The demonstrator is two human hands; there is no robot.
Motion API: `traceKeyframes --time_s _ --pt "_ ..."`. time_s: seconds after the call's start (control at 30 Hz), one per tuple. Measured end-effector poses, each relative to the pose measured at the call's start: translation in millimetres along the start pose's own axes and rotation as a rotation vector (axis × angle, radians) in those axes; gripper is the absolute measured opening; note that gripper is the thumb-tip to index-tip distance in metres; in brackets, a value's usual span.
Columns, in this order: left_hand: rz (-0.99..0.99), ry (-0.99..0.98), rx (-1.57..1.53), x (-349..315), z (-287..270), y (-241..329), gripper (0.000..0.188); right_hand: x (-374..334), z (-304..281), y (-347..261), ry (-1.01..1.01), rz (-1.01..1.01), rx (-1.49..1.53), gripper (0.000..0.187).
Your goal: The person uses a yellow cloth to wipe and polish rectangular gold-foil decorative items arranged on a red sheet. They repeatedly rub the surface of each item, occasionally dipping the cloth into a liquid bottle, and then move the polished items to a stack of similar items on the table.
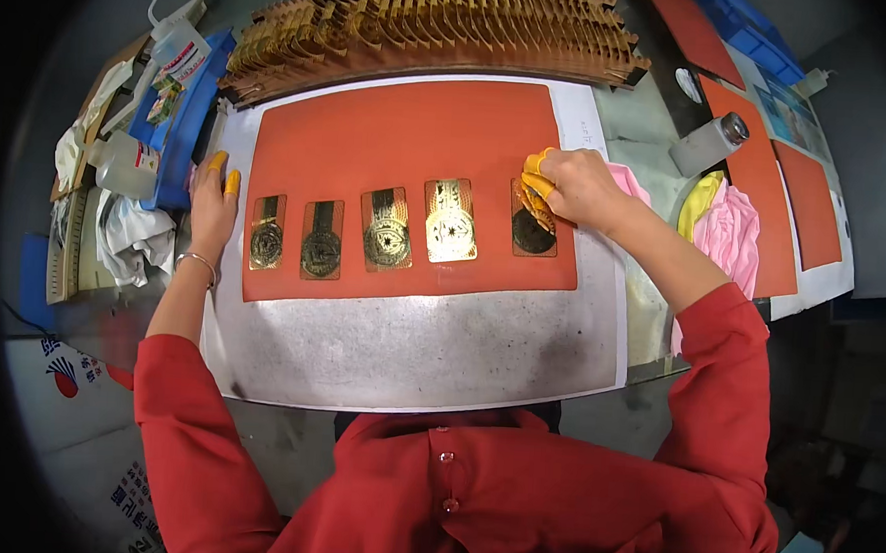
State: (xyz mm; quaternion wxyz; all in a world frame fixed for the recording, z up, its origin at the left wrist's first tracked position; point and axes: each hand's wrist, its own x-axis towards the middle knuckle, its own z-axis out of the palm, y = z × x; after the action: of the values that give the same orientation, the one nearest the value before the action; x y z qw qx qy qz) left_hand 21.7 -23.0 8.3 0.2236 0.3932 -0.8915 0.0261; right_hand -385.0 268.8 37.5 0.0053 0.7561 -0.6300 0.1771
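Bunched right fingers (539, 169), their grip unclear, partly hide the rightmost plate (535, 239); left fingers (232, 182) spread.

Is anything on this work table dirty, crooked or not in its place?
Yes: the white sheet under the orange mat looks dirty and speckled, though some greyness may be shadow. Also, the plate by the right hand breaks the even row: a wider gap separates it from the other four plates.

Five plates (387, 230) lie on a mat (400, 134), before a rack (394, 66) and right of a tray (193, 113).
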Motion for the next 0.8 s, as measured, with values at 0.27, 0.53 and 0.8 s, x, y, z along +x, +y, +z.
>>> traceKeyframes --time_s 0.27,0.53,0.8 --pt "0.002 -0.007 0.003 -2.9 0.1 -1.6 0.036 -3.1 -2.9 -1.5 -0.011 0.095 -0.04 0.008" --pt "-0.027 -0.001 0.0 -1.7 0.3 -4.5 0.036 -4.5 4.3 1.9 -0.034 0.024 -0.014 0.011" --pt "-0.035 0.017 -0.017 -4.1 1.7 -6.4 0.036 -38.1 -7.7 -32.9 -0.177 -0.023 0.125 0.005"
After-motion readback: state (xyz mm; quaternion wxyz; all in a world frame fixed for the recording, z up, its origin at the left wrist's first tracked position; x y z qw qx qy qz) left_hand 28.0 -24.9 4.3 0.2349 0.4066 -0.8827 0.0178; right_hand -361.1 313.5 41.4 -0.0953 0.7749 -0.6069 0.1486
